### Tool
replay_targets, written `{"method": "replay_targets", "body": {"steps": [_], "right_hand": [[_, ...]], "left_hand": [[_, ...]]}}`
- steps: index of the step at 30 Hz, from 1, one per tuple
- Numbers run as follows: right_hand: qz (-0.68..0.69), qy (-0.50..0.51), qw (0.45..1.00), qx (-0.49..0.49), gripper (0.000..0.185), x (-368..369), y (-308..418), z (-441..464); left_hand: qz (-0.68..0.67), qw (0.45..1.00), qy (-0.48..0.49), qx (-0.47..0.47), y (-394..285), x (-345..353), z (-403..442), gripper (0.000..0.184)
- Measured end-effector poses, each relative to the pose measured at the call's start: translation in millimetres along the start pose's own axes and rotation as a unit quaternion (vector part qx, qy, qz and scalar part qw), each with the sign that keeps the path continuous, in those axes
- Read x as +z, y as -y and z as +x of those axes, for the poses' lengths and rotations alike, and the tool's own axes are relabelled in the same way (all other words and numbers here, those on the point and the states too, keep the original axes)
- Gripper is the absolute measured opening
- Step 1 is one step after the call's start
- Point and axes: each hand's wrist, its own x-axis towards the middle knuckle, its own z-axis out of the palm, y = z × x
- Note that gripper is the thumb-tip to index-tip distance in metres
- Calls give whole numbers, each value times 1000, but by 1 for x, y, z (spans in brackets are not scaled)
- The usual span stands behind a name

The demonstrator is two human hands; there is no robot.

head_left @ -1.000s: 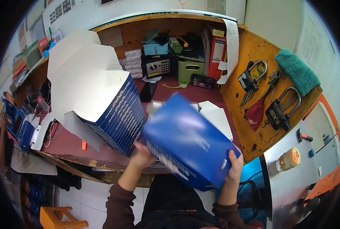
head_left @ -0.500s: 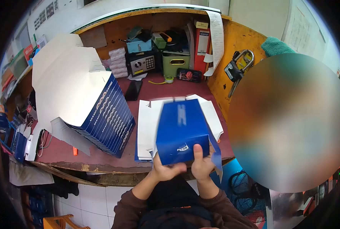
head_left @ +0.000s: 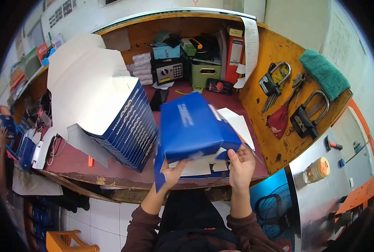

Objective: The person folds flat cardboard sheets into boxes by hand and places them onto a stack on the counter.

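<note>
Above the front of the desk is a blue cardboard box [head_left: 191, 122], partly folded, tilted and blurred by motion. Its front flaps hang loose. My left hand [head_left: 173, 173] grips its lower left corner, with a flap hanging beside the wrist. On the lower right, my right hand [head_left: 242, 169] pinches a side flap, thumb in front. Under the box lie cardboard blanks [head_left: 236, 126], white side up, mostly hidden by it. To the left stands a tall nested stack of blue boxes [head_left: 126, 126] with white insides and raised lids.
Along the back sit a small keypad safe [head_left: 169, 72], a green bin [head_left: 205, 75], a red binder [head_left: 235, 59] and a dark phone [head_left: 159, 100]. Padlocks [head_left: 305, 119] and a green towel [head_left: 325, 74] hang on the right panel. A jar [head_left: 317, 170] stands on the metal surface at right.
The box has tilted and moved up and left relative to the blanks. My hands have spread apart, the right one shifting right onto the side flap. The view has swung slightly to the right.
</note>
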Motion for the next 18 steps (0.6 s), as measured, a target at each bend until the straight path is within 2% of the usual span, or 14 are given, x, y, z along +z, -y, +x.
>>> {"method": "replay_targets", "body": {"steps": [2,4,5,7,9,10,11,12,13,14,15,16,17,18], "right_hand": [[-231,-152,960,-41,17,-7,-25,-14],[-8,-174,969,-176,20,24,-57,-19],[78,-147,980,-110,22,35,-57,-25],[152,-116,982,8,25,51,-40,-26],[165,-72,983,36,25,41,-40,-16],[176,-31,982,62,25,33,-40,-10],[177,-33,981,76,25,22,-41,-7],[137,-56,988,35,26,31,-34,-7],[102,-107,989,14,30,40,-30,-8],[73,-98,992,-24,37,42,-33,-7],[-4,-115,990,-78,37,44,-41,-9],[-27,-92,993,-72,35,41,-46,-10],[-35,-117,992,-39,33,41,-50,-13],[-41,-140,989,-5,32,41,-53,-16]], "left_hand": [[-58,998,22,30,-10,14,1,18],[-192,981,13,4,0,33,-12,17],[-76,997,-9,31,12,37,-20,17],[-126,992,-6,3,2,34,-12,17],[-167,980,43,-99,-1,25,-8,25],[-162,981,35,-97,-8,24,-5,25],[-372,903,-41,-211,-18,25,0,34],[-556,765,-117,-302,-24,20,3,43],[-701,633,-53,-325,-3,0,-5,54],[-762,580,-20,-287,-3,-8,-6,50],[-730,624,-14,-277,3,-10,-10,48],[-537,813,-10,-226,22,-5,-22,39],[-293,898,-41,-326,-17,-2,-13,27],[-265,919,-63,-284,-16,1,-17,17]]}}
